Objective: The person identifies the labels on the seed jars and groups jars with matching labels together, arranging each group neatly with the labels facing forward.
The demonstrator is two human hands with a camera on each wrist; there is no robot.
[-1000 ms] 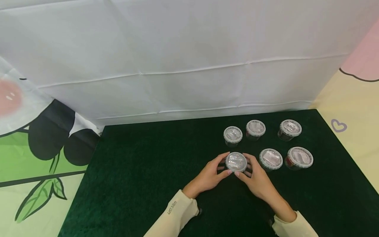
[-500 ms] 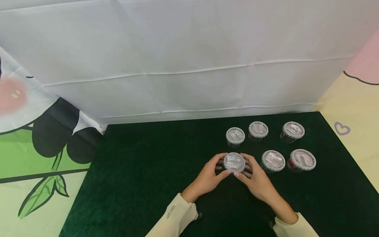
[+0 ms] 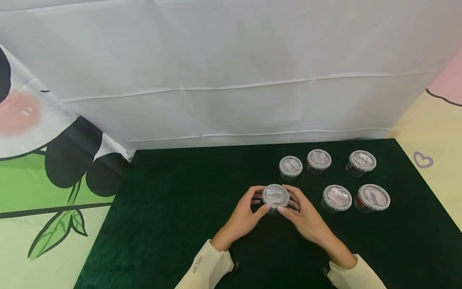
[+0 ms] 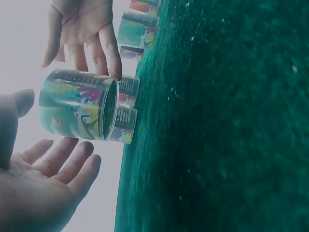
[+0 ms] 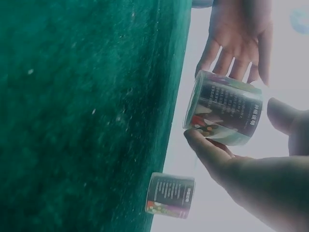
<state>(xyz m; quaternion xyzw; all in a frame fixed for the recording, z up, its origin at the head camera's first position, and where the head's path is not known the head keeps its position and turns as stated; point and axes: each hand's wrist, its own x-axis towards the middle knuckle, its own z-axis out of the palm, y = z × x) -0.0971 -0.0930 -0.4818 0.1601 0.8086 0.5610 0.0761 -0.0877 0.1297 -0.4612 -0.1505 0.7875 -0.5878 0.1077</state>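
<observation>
Between both hands is a small round plastic tub (image 3: 276, 195) with a clear lid. My left hand (image 3: 242, 218) holds it from the left, thumb at the near side and fingers spread behind. From the opposite side my right hand (image 3: 308, 220) holds it the same way. The left wrist view shows the raised tub (image 4: 77, 104) clear of the green cloth, with a colourful printed label around its wall. White lettering on a dark panel of the tub (image 5: 224, 108) faces the right wrist camera.
Several similar lidded tubs stand to the right: a back row with one tub (image 3: 290, 165) nearest the hands, and a front pair including another tub (image 3: 337, 198). A dark green cloth (image 3: 173, 208) covers the table. White fabric (image 3: 223, 100) hangs behind it.
Both hands have moved left together with the tub, away from the front pair of tubs. The head view has shifted slightly. Both hands keep their hold.
</observation>
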